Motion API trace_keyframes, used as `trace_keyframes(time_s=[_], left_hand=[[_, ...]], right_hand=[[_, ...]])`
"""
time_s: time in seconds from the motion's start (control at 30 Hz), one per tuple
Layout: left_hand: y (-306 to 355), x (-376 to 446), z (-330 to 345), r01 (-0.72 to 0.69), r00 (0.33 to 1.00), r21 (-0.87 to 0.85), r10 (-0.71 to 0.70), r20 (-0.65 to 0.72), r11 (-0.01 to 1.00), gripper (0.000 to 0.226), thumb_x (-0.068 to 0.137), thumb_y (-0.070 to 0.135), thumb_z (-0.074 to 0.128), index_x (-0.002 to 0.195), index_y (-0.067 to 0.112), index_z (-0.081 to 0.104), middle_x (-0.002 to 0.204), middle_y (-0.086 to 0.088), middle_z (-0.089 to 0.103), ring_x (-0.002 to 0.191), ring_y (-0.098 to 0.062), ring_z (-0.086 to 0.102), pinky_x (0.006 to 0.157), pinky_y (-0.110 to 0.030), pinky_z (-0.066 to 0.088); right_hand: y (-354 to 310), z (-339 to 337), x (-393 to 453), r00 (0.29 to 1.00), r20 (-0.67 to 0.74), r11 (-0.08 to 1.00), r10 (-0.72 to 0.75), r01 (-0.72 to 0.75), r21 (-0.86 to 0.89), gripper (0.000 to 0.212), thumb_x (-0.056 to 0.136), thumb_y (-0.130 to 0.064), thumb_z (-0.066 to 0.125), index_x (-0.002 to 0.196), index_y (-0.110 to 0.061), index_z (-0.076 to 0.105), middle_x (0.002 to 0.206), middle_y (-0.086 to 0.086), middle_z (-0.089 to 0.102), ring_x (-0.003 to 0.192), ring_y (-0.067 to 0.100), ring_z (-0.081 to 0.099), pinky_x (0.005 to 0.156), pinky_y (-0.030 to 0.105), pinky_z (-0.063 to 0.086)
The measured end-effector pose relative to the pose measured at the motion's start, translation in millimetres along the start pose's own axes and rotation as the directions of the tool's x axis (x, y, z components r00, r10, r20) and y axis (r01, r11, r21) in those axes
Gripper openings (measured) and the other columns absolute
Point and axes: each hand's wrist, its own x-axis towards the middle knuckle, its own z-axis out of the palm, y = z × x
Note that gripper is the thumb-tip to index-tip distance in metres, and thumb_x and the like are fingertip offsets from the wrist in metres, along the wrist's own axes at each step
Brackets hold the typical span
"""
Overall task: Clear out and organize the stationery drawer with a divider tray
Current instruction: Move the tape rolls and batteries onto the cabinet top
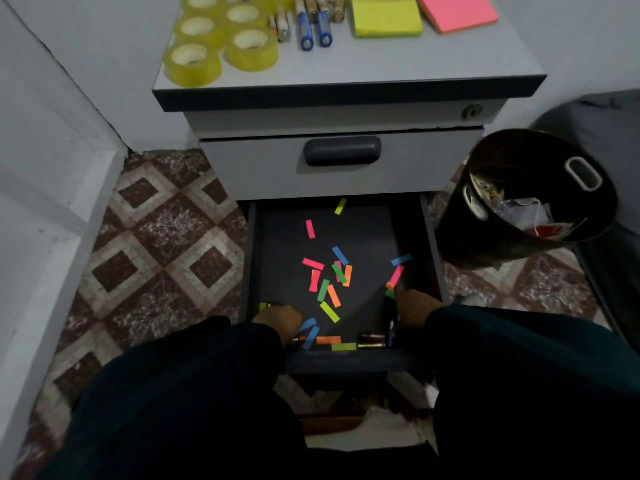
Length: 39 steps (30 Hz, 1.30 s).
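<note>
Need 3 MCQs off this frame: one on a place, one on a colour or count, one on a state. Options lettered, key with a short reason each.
1. Where do the tape rolls sit?
A. in the open drawer
B. on the cabinet top, left side
C. in the bin

2. What colours are the two sticky note pads on the cabinet top?
A. yellow and pink
B. blue and green
C. white and orange

3. What state is the upper drawer, the one with the dark handle?
A. pulled fully out
B. removed
C. closed

Key:
1 B: the rolls are clustered at the top's left end, far from the open drawer and the bin.
2 A: the yellow pad lies beside the pink pad.
3 C: its front sits flush, while the drawer below is out, with both hands in it.
</note>
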Motion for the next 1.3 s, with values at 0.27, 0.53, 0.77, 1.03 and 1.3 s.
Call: trace_keyframes(time_s=[0.27,0.53,0.77,1.03,1.3], left_hand=[[-3,8,3,-0.013,0.998,-0.188,0.003,-0.056,0.982,0.035,0.089,0.028,0.058,0.120,0.012,0.053,0.122,-0.008,0.058,0.110,-0.024,0.056,0.090,-0.031,0.045],[-3,14,-1,0.054,0.976,-0.387,-0.130,-0.173,0.921,0.034,0.089,0.027,0.061,0.117,0.010,0.051,0.119,-0.009,0.058,0.109,-0.023,0.056,0.088,-0.031,0.044],[-3,16,-3,0.082,0.936,-0.538,-0.250,-0.247,0.839,0.038,0.091,0.032,0.058,0.120,0.013,0.046,0.115,-0.008,0.060,0.106,-0.023,0.058,0.087,-0.033,0.048],[-7,11,-4,-0.029,0.972,-0.473,-0.085,-0.217,0.880,0.076,0.075,0.026,0.077,0.138,0.017,0.036,0.141,-0.005,0.034,0.124,-0.025,0.045,0.103,-0.037,0.042],[0,12,2,-0.051,0.989,-0.408,-0.012,-0.150,0.911,0.072,0.082,0.019,0.069,0.143,0.022,0.030,0.144,-0.005,0.027,0.129,-0.028,0.041,0.109,-0.036,0.038]], right_hand=[[-10,10,10,0.996,-0.027,0.976,0.081,-0.074,0.204,0.083,0.083,-0.012,0.068,0.145,-0.004,0.012,0.130,0.016,0.051,0.119,0.027,0.053,0.097,0.031,0.045],[-16,9,12,0.988,-0.146,0.954,0.047,-0.001,0.300,0.072,0.086,-0.016,0.065,0.143,-0.006,0.021,0.131,0.017,0.052,0.119,0.028,0.054,0.100,0.034,0.045],[-22,7,14,0.981,-0.195,0.960,-0.013,0.067,0.273,0.059,0.088,-0.023,0.062,0.139,-0.013,0.033,0.130,0.010,0.054,0.119,0.024,0.054,0.101,0.034,0.045],[-19,3,6,0.966,-0.186,0.975,-0.178,0.198,0.096,0.071,0.081,-0.014,0.069,0.141,-0.014,0.031,0.141,0.011,0.039,0.124,0.026,0.048,0.103,0.033,0.043],[-28,14,4,0.934,-0.120,0.938,-0.336,0.321,-0.129,0.069,0.085,-0.020,0.064,0.144,-0.022,0.029,0.149,0.005,0.028,0.133,0.024,0.037,0.108,0.036,0.040]])
